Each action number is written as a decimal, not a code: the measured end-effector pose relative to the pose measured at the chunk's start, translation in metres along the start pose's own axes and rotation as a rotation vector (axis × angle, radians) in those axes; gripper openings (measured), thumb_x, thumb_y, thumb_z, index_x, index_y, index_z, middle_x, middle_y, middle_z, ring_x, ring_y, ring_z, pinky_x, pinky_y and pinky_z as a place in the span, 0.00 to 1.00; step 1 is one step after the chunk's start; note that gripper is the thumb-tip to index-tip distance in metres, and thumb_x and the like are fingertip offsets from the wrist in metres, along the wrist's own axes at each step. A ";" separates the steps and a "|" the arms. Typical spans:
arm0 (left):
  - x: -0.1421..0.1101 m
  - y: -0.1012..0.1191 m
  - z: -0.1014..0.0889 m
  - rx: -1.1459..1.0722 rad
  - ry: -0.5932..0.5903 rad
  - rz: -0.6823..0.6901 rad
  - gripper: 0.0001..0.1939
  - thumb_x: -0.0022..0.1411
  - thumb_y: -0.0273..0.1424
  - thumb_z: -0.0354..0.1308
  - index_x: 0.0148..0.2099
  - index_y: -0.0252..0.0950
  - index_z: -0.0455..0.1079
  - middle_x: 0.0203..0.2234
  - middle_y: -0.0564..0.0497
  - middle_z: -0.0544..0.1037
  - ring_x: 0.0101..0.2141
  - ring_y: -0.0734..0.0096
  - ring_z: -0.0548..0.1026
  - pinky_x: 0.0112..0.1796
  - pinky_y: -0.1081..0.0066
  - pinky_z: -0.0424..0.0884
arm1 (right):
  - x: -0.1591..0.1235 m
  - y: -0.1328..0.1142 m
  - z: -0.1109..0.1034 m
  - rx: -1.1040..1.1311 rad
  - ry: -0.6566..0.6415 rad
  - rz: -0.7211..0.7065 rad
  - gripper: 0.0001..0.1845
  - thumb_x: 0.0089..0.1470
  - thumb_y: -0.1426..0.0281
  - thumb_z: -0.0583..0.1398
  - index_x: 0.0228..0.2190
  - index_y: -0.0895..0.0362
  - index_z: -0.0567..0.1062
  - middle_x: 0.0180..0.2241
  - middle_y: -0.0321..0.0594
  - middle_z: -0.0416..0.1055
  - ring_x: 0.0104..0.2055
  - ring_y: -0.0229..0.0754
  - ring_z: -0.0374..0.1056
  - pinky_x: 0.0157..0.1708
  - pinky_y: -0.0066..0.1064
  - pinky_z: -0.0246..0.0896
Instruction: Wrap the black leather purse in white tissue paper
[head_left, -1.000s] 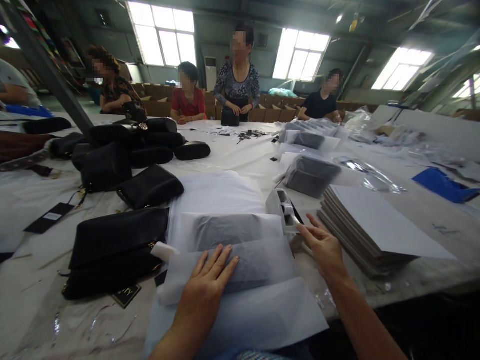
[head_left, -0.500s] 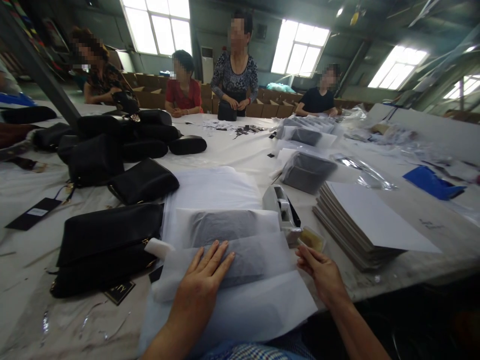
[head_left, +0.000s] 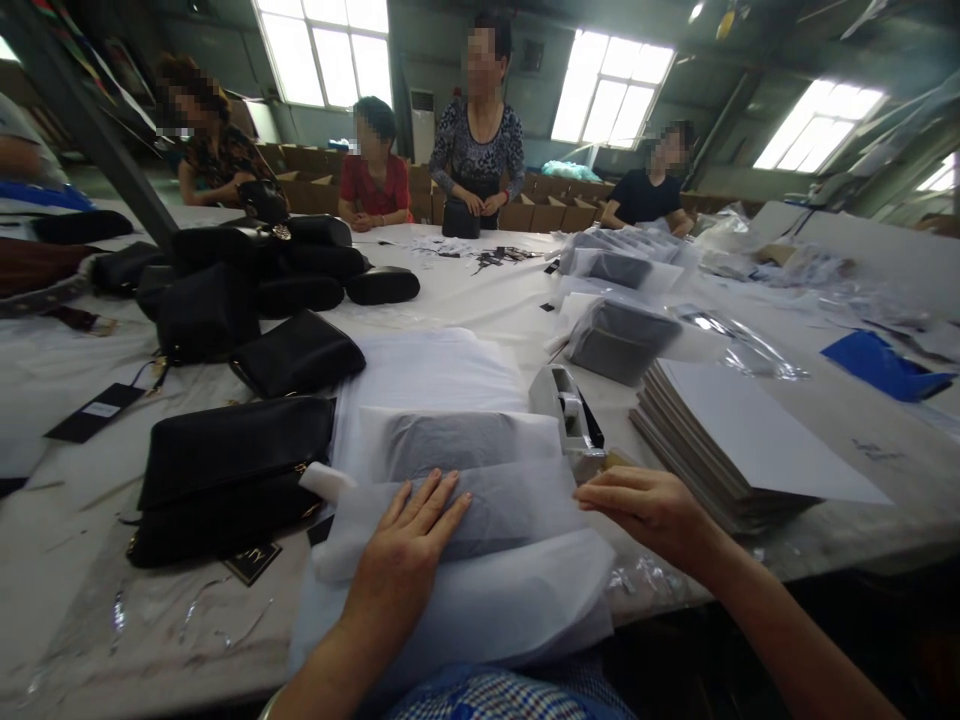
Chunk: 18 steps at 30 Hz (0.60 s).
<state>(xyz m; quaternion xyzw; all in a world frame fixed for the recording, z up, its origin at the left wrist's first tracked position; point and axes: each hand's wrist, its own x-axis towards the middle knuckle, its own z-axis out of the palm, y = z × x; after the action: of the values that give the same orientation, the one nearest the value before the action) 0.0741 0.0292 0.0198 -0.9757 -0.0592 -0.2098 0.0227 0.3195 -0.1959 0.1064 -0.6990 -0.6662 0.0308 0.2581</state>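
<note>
My left hand (head_left: pixel 409 545) lies flat with fingers spread on white tissue paper (head_left: pixel 442 600), which partly covers a dark flat bag (head_left: pixel 450 445). The bag shows grey through the thin sheet. My right hand (head_left: pixel 645 500) is at the right edge of the tissue, fingers pressed together in a pinch. Whatever sits between its fingertips is too small to make out. Just beyond that hand stands a grey tape dispenser (head_left: pixel 562 405). To the left of the tissue lies a black handbag (head_left: pixel 236 470) with gold zip pulls.
A stack of grey-white boards (head_left: pixel 750 430) stands at right. Wrapped bags (head_left: pixel 622 335) form a row behind the dispenser. Black bags (head_left: pixel 206 310) are piled at the back left, near a slanted metal post (head_left: pixel 97 130). Several people sit or stand across the table.
My right hand has moved left from beside the tape dispenser to the tissue's edge. The front tissue flap has shifted and curled. My left hand stays pressed on the sheet.
</note>
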 end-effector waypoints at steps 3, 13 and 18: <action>0.000 0.000 0.000 -0.003 -0.009 -0.008 0.31 0.61 0.15 0.44 0.63 0.40 0.64 0.64 0.46 0.63 0.61 0.54 0.65 0.55 0.49 0.70 | 0.037 -0.011 0.006 -0.004 -0.131 -0.048 0.10 0.63 0.66 0.57 0.39 0.52 0.79 0.34 0.38 0.77 0.34 0.37 0.71 0.36 0.26 0.63; 0.000 0.002 0.001 -0.056 -0.017 -0.043 0.29 0.64 0.16 0.46 0.63 0.41 0.63 0.64 0.47 0.64 0.62 0.56 0.64 0.57 0.50 0.68 | 0.119 0.007 0.038 -0.212 -0.378 -0.099 0.11 0.57 0.63 0.63 0.26 0.54 0.76 0.27 0.33 0.75 0.28 0.36 0.69 0.26 0.27 0.50; 0.001 0.002 -0.002 -0.060 -0.018 -0.049 0.29 0.63 0.16 0.45 0.63 0.41 0.63 0.63 0.48 0.64 0.62 0.58 0.64 0.57 0.52 0.67 | 0.124 0.008 0.041 -0.447 -0.363 0.009 0.17 0.56 0.52 0.62 0.32 0.52 0.77 0.29 0.36 0.78 0.32 0.42 0.73 0.26 0.29 0.48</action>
<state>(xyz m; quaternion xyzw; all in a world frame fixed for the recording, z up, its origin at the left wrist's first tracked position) 0.0748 0.0276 0.0218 -0.9760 -0.0768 -0.2032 -0.0122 0.3246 -0.0654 0.1048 -0.7246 -0.6886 0.0090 -0.0262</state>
